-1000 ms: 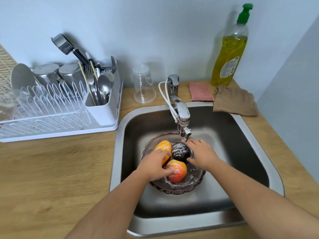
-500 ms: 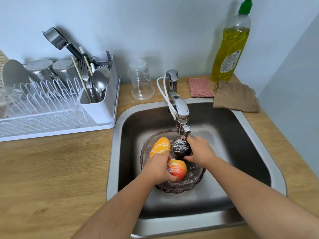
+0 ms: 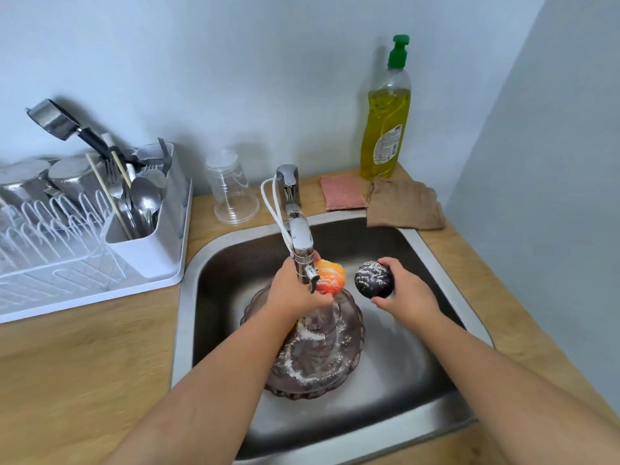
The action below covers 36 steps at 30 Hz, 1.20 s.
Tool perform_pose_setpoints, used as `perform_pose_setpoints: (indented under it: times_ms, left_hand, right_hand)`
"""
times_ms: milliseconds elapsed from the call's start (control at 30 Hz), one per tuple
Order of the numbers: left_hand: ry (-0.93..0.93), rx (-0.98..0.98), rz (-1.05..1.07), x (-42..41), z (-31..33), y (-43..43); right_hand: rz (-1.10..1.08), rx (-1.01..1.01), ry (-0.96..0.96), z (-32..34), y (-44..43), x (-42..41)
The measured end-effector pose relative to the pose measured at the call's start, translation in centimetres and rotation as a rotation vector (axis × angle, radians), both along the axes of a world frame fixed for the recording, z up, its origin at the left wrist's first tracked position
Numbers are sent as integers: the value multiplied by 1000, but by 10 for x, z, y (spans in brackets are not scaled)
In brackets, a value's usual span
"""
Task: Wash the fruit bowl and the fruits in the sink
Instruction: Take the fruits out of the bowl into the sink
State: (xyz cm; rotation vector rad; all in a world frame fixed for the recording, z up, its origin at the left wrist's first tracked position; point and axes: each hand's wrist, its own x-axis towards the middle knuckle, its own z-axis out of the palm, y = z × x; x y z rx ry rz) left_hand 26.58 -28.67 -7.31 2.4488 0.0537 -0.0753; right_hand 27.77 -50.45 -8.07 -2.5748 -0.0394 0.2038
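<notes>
The steel sink (image 3: 446, 276) fills the lower middle of the frame, set into the wooden counter (image 3: 67, 357). In its basin stands the fruit bowl (image 3: 345, 350), a smoky translucent dish with a scalloped rim, streaked inside with white powder or foam. An orange sliver shows at the bowl's left side against the left forearm; what it is cannot be told.

The left hand (image 3: 295, 290) is closed around an orange-red fruit (image 3: 330, 276), held up above the bowl just beside the spout of the faucet (image 3: 302, 239). The right hand (image 3: 402, 293) grips a dark round fruit (image 3: 374, 279) speckled with white, held over the basin to the right of the bowl and apart from it.

At the left of the frame a white dish rack (image 3: 84, 260) sits on the counter; its cutlery caddy (image 3: 147, 243) holds spoons, forks, chopsticks and a long-handled metal ladle, and upturned metal cups (image 3: 72, 176) stand in the rack behind. An upside-down clear plastic cup (image 3: 231, 189) stands on the counter left of the faucet base. Behind the sink at the upper right, a soap bottle (image 3: 385, 122) with a green pump is partly full of yellow liquid, with a pink sponge cloth (image 3: 342, 193) and a brown rag (image 3: 406, 204) lying near it.
</notes>
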Motion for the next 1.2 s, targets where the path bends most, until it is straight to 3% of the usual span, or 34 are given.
perform_pose_setpoints:
  times_ms: [133, 433, 800, 1067, 1200]
  left_hand:
    - [-100, 163, -80, 35, -10, -31]
    - [1, 412, -183, 79, -42, -56]
    - [31, 375, -190, 78, -42, -47]
    - [95, 295, -13, 35, -15, 22]
    - [161, 280, 98, -1, -14, 59]
  right_hand:
    - [-57, 3, 29, -11, -10, 0]
    - [-66, -92, 122, -42, -4, 12]
    - [-19, -192, 203, -36, -3, 14]
    - [57, -186, -7, 5, 23, 5]
    - [181, -153, -1, 2, 67, -14]
